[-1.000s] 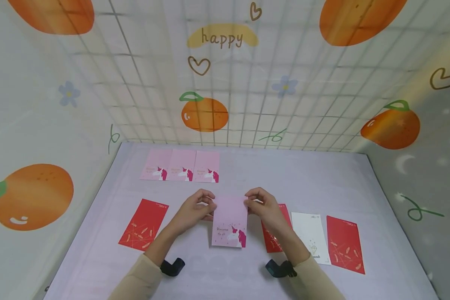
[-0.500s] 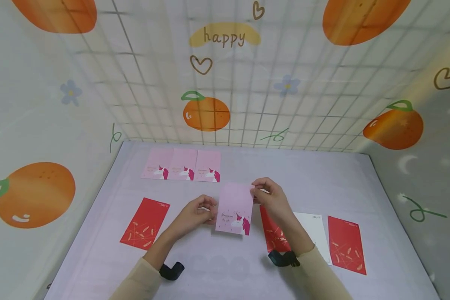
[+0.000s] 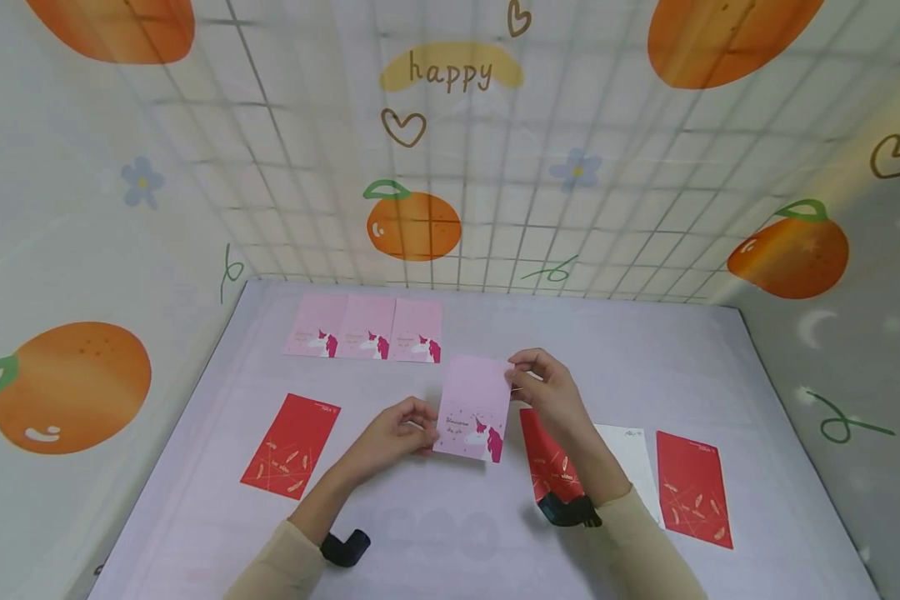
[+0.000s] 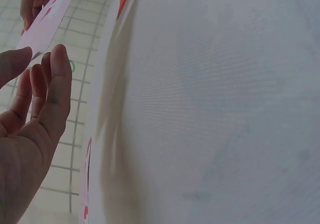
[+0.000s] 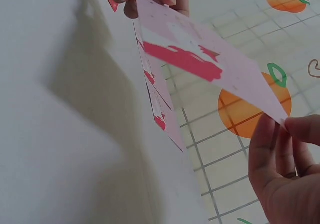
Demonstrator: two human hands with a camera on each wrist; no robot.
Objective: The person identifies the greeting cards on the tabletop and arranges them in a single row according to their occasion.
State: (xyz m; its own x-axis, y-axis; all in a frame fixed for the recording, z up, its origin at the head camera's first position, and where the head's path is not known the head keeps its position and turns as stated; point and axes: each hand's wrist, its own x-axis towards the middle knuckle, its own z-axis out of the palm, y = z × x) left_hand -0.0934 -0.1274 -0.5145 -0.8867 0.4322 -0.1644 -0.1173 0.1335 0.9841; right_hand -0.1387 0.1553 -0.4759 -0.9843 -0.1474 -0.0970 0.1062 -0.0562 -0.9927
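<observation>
Grid lines [image 3: 249, 54] show through a backdrop [image 3: 487, 142] printed with oranges [image 3: 414, 226].

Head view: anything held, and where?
Nearest pink card: right hand pinches its upper right corner. Left hand is at the lower left edge; grip unclear.

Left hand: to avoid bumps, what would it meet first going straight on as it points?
First in line for the left hand is likely the pink card that the right hand pinches; depth beyond is unclear.
</observation>
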